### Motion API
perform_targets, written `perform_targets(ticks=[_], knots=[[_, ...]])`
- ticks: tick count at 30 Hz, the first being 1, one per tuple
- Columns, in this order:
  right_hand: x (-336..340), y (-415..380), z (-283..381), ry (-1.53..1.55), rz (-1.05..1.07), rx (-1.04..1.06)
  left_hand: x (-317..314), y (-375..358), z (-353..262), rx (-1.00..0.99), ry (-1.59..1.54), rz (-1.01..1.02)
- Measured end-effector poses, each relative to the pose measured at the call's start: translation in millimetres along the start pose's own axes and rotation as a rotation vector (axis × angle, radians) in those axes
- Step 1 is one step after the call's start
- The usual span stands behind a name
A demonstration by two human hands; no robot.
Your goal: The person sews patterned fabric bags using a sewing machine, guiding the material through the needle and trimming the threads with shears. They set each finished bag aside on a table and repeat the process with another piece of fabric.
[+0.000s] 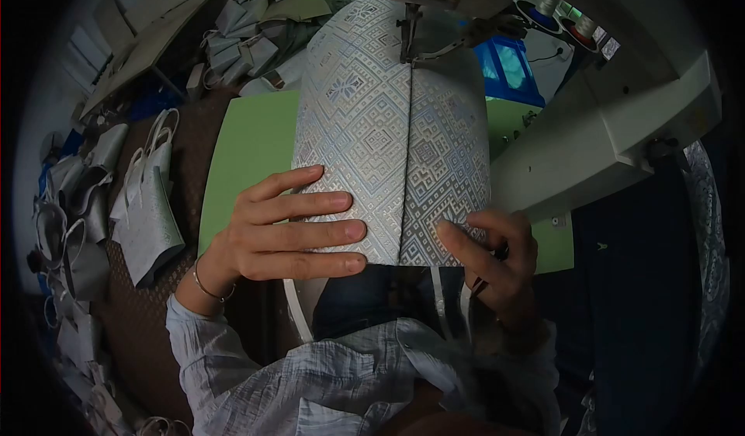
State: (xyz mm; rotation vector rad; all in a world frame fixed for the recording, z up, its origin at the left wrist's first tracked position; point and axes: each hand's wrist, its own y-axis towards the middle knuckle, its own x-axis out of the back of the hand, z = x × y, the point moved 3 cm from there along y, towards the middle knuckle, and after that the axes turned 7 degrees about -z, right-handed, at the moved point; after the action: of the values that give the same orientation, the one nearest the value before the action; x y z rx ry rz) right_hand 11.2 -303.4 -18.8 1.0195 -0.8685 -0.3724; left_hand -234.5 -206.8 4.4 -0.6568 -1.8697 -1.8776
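A silvery-white patterned fabric bag (353, 137) lies over the sewing machine's bed, with a straight seam line running down its middle. White straps (296, 312) hang from its near edge. The machine's needle and presser foot (409, 44) stand at the far end of that seam. My left hand (299, 230) rests flat on the bag's left half, fingers stretched out. At the near right corner, my right hand (497, 257) has its thumb on top of the fabric and its fingers curled around the edge. A small dark object (479, 286) shows in the right palm, too hidden to name.
Beneath the bag is a green tabletop (240, 164). The machine's arm (597, 156) reaches in from the right, with thread spools (547, 5) above. A blue basket (508, 71) stands behind. Finished-looking bags (151, 211) lie on the left, and fabric pieces (248, 40) are heaped at the back.
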Motion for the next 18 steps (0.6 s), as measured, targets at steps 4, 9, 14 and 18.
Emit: perform_targets(ticks=[4,9,14,18], knots=[[-0.9,5.4,-9.2,0.036,0.005,0.049,0.5,6.0,5.5,0.031,0.032,0.019],[-2.4,13.4,-14.9,-0.020,0.031,0.060,1.2,13.8,12.8,0.061,0.051,0.029],[-0.9,22.3,-22.5,-0.051,0.050,0.054,1.6,22.2,19.8,0.049,0.095,0.049],[-1.4,26.9,-28.0,-0.122,0.064,0.071,2.7,24.2,27.9,0.029,0.100,0.057]])
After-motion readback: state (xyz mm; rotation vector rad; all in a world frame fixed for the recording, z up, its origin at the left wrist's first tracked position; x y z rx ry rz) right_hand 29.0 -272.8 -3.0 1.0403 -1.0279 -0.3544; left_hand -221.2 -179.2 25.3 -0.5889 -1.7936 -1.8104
